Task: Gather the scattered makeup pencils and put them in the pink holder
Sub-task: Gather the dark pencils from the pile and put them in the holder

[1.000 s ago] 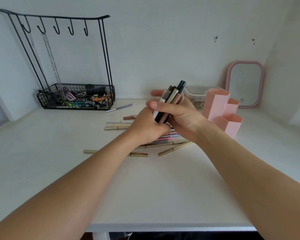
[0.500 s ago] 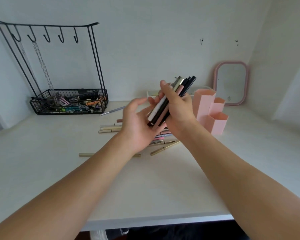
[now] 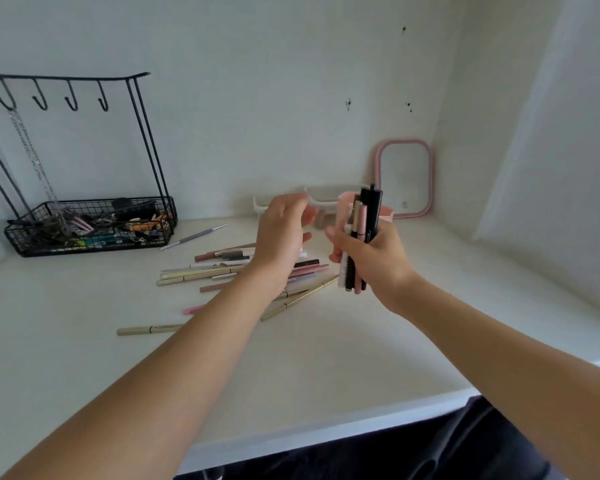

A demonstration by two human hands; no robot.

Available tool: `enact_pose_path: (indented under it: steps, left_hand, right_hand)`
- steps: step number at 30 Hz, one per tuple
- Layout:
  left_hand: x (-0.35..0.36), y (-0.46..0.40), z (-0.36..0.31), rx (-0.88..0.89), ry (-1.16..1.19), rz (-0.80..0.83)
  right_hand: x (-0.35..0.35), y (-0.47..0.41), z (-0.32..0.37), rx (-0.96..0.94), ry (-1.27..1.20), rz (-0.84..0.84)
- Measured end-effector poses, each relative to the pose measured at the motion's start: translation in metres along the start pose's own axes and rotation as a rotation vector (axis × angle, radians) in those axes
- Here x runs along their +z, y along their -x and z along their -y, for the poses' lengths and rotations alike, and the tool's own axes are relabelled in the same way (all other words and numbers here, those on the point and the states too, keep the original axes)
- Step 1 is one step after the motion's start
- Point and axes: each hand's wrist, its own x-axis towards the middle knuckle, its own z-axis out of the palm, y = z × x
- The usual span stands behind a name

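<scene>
My right hand [image 3: 371, 258] grips a bundle of makeup pencils [image 3: 364, 220], black, pink and white, held nearly upright in front of the pink holder [image 3: 385, 211]. The holder is mostly hidden behind the bundle and the hand. My left hand [image 3: 281, 237] hovers just left of the bundle with relaxed fingers and holds nothing. Below and left of both hands several scattered pencils [image 3: 201, 273] lie on the white table [image 3: 326, 358], among them a gold one [image 3: 146, 329] lying apart near the front left.
A black wire rack with hooks and a basket of small items [image 3: 90, 226] stands at the back left. A grey tool [image 3: 193, 237] lies beside it. A pink-framed mirror [image 3: 404, 178] leans on the back wall, and a white tray [image 3: 326, 199] sits behind the hands.
My left hand has let go of the bundle and drawn away to the left. My right hand has turned the pencils upright and carried them right, up to the holder.
</scene>
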Motion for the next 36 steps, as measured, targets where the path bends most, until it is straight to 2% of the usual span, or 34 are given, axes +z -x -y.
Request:
enact_pose_path:
  steps: [4,8,10,15,19,24,32,36]
  left_hand:
    - [0.013,0.001,0.014,0.042,-0.083,0.064]
    - [0.016,0.003,0.027,0.108,-0.154,0.083]
    - [0.016,-0.002,0.030,0.114,-0.155,0.089]
    - [0.002,-0.019,0.033,0.213,-0.228,0.110]
    - [-0.012,-0.028,0.047,0.288,-0.332,0.149]
    - [-0.031,-0.035,0.052,0.261,-0.357,0.193]
    - [-0.031,-0.039,0.057,0.261,-0.371,0.171]
    - [-0.031,-0.037,0.059,0.275,-0.397,0.176]
  right_hand:
    - [-0.025,0.004,-0.030,0.048,0.064,-0.025]
    - [-0.029,0.000,-0.028,0.050,0.055,-0.022]
    - [-0.037,-0.014,-0.013,0.028,0.034,-0.089]
    - [-0.064,-0.081,0.031,0.000,-0.206,-0.306]
    - [-0.069,-0.125,0.028,0.050,-0.229,-0.361]
    - [-0.069,-0.152,0.007,0.142,-0.234,-0.415]
    - [-0.065,-0.153,0.007,0.068,-0.184,-0.342]
    - [-0.061,-0.145,-0.008,0.057,-0.004,-0.276]
